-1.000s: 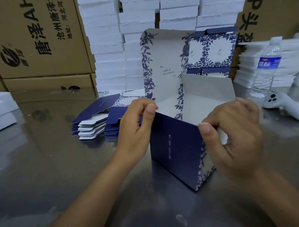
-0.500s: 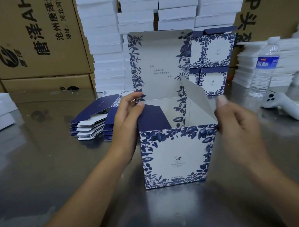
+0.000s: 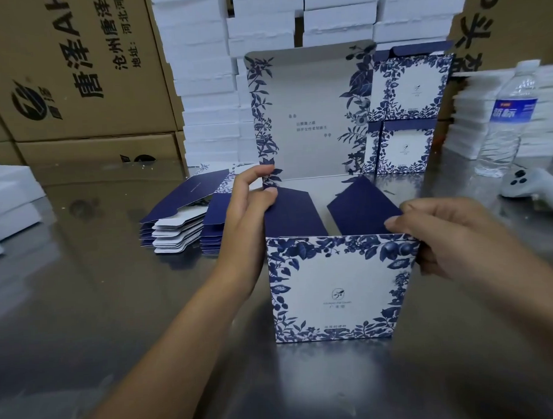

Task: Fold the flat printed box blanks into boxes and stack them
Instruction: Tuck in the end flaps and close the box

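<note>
**Hands folding in the flaps of one box (image 3: 335, 286)**

Left hand (image 3: 250, 210) pinched the box's left edge, thumb bearing on the navy left flap (image 3: 294, 215) to lay it inward. Right hand (image 3: 444, 237) curled round the right front corner, thumb pushing the right flap (image 3: 360, 205) down. Both flaps apparently had to go under before the lid (image 3: 309, 113), upright behind, could close. The box stood on the steel table (image 3: 115, 311) close to the person, flat blanks (image 3: 180, 223) piled just to its left and finished boxes (image 3: 407, 115) stacked behind.
</note>
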A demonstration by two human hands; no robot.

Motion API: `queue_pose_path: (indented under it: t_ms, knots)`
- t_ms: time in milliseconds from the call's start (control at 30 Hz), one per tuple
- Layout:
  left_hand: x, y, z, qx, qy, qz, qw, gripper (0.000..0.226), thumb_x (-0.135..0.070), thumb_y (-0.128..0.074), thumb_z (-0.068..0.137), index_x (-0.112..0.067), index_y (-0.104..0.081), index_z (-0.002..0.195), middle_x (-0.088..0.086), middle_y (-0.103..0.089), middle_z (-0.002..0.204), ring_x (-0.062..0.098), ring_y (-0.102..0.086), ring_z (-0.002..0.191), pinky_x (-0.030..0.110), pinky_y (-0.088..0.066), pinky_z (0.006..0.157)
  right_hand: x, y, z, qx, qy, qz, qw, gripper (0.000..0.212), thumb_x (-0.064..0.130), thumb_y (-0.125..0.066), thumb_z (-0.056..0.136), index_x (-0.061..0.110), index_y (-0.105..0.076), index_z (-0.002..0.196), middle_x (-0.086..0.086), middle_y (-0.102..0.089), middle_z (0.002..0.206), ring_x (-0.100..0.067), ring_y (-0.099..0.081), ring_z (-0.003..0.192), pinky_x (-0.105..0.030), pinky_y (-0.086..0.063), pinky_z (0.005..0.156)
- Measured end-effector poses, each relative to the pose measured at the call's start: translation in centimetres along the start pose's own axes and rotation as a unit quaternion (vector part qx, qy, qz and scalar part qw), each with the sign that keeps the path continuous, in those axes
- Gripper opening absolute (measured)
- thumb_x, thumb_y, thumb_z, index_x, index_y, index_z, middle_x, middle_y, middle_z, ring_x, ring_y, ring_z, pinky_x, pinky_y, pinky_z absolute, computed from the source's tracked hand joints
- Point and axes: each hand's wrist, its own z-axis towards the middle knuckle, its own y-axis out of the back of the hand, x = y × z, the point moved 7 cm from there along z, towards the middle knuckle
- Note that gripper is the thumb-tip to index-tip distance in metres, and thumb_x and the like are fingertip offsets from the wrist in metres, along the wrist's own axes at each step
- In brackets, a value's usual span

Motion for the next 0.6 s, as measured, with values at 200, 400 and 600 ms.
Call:
queue_pose_path:
  t_ms: [200,400,600]
  knots:
    - [0.3,-0.2,0.2,0.008,-0.001,0.018,1.000,0.034,-0.013,-0.042,0.095,-0.040,-0.064,0.095,-0.014,-0.063,0.071,0.007,-0.059,0.067,0.024,-0.047,0.061,0.9,0.4,0.3,-0.020,0.002,-0.070,0.997,0.037,0.020,-0.055,0.078,0.015,-0.032,0.049,0.003,-0.020,0.049,-0.014,-0.020,0.046,-0.036,-0.020,0.056]
    - [0.6,-0.6,0.2,0.036,0.013,-0.021,0.999,0.037,-0.011,-0.042,0.093,-0.040,-0.065,0.097,-0.014,-0.066,0.075,0.008,-0.062,0.071,0.022,-0.051,0.061,0.2,0.2,1.0,0.058,-0.085,-0.046,0.994,0.050,0.016,-0.056,0.085,0.016,-0.044,0.036,0.008,-0.024,0.038,-0.006,-0.024,0.031,-0.018,-0.025,0.039]
    - [0.7,-0.9,0.2,0.055,0.020,-0.033,0.998,0.039,-0.010,-0.043,0.092,-0.042,-0.065,0.094,-0.019,-0.064,0.071,0.006,-0.062,0.070,0.019,-0.051,0.060,-0.4,0.6,1.9,0.033,-0.156,-0.036,0.986,0.030,0.031,-0.061,0.082,0.001,-0.061,0.081,-0.034,-0.041,0.073,-0.020,-0.042,0.055,-0.019,-0.035,0.046]
